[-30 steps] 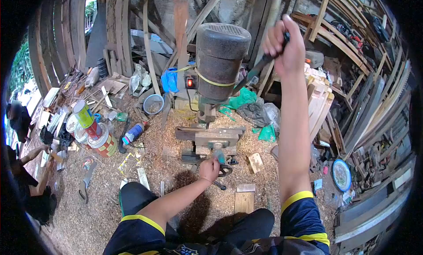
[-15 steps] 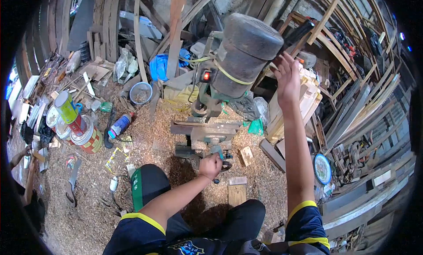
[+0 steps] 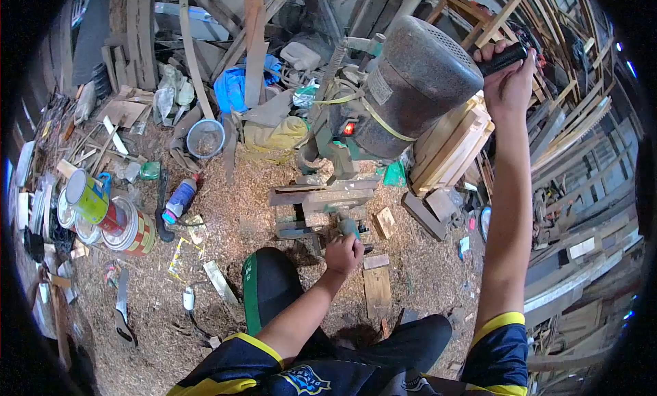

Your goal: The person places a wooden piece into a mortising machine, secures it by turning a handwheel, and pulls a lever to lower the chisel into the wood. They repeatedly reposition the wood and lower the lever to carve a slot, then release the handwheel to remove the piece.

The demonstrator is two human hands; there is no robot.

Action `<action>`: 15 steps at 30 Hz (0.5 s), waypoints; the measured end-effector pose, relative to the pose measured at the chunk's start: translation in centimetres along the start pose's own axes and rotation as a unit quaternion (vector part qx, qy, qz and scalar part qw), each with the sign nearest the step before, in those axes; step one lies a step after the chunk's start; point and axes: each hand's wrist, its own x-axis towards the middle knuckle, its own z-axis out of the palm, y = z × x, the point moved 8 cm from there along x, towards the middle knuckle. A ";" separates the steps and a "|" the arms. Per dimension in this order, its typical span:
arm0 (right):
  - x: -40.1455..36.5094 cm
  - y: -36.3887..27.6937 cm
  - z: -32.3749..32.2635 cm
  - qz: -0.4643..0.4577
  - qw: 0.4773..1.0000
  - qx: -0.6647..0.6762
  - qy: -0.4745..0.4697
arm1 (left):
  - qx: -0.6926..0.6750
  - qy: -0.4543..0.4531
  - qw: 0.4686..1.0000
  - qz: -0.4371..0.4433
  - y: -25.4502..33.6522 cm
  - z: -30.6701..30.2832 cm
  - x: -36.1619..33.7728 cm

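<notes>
Gripping the lever (image 3: 505, 56) right of the motor (image 3: 410, 88), the right hand (image 3: 510, 84) is wrapped tight; the left hand (image 3: 344, 253) pinches the knob (image 3: 348, 226) below the motor. The lever pull should probably go slow, left hand steady.

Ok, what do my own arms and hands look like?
Left grip and right grip are bare hands, no gloves. The arms are uncovered up to short dark navy sleeves, left sleeve and right sleeve, each edged with a yellow band.

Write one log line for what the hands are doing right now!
left hand: grips teal knob | right hand: grips black handle | switch: lit red
</notes>
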 end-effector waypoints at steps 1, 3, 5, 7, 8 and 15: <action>0.4 0.3 -0.4 0.000 1.000 -0.004 0.003 | -0.003 -0.003 1.000 0.001 -0.1 0.1 0.0; 0.9 0.1 -0.1 -0.063 0.997 -0.019 -0.026 | -0.012 0.003 1.000 0.014 0.1 -0.2 0.1; 0.5 0.2 0.0 -0.077 0.996 -0.034 0.006 | -0.022 -0.004 1.000 0.021 0.4 -0.7 0.2; 0.2 0.6 0.1 -0.054 0.997 -0.046 0.023 | -0.030 -0.007 0.999 0.023 0.6 -0.9 0.4; 0.0 0.6 -0.1 -0.064 0.997 -0.032 0.042 | -0.039 -0.018 0.999 0.024 0.5 -0.8 0.4; -5.2 3.7 -2.0 0.010 0.991 -0.089 0.095 | -0.042 -0.039 0.998 0.012 -0.5 0.5 -0.2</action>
